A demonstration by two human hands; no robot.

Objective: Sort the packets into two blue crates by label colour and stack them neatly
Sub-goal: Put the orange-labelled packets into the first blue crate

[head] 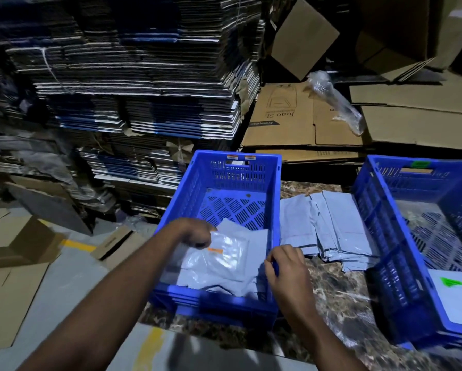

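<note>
Left hand (197, 232) pinching orange-labelled packet (224, 254) inside left crate (276, 199), right hand (287, 269) gripping its rim, unsorted packets (331, 231) beyond right hand, green-labelled packet (454, 295) in right crate (379, 236).

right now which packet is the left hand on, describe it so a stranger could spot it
Find the blue crate nearer the stacked cardboard, the one with orange tags on its far rim. At its near end the left hand holds the top packet of a small stack. It is glossy and bears an orange label, unlike the plain grey packets under it.

The right crate (385, 236) runs off the frame's edge; its label (422, 165) is blurred.
</note>
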